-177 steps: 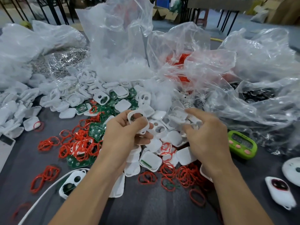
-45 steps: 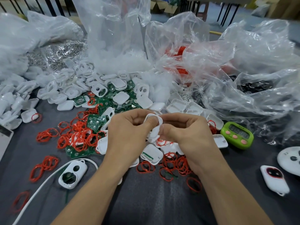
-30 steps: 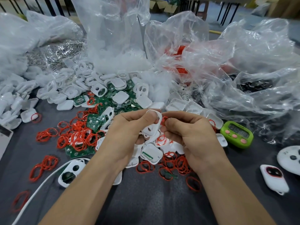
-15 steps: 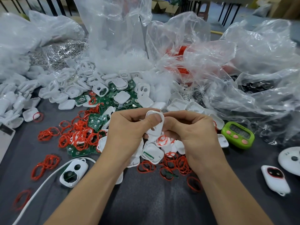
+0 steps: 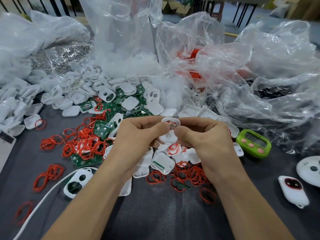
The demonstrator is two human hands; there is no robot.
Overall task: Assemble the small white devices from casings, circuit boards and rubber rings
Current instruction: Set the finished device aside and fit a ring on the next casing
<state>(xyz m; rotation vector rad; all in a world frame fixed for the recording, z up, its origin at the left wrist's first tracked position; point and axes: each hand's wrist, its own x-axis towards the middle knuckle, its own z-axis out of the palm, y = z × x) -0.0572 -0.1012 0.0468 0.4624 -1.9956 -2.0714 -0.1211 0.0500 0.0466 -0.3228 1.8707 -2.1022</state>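
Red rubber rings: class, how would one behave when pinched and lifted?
Probably floppy: the red rubber rings lie bent into uneven ovals. Likely very light, being thin loops. Apt to snag neighbours, since they lie tangled in heaps.

The left hand (image 5: 136, 141) and the right hand (image 5: 206, 142) are bare. The two forearms (image 5: 97, 196) are bare too, with skin showing all the way down to the bottom edge. They look slim and smooth. The thumb nails are short and plain.

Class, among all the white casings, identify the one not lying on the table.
The casing pinched between the left hand and right hand; the others lie heaped on the table.
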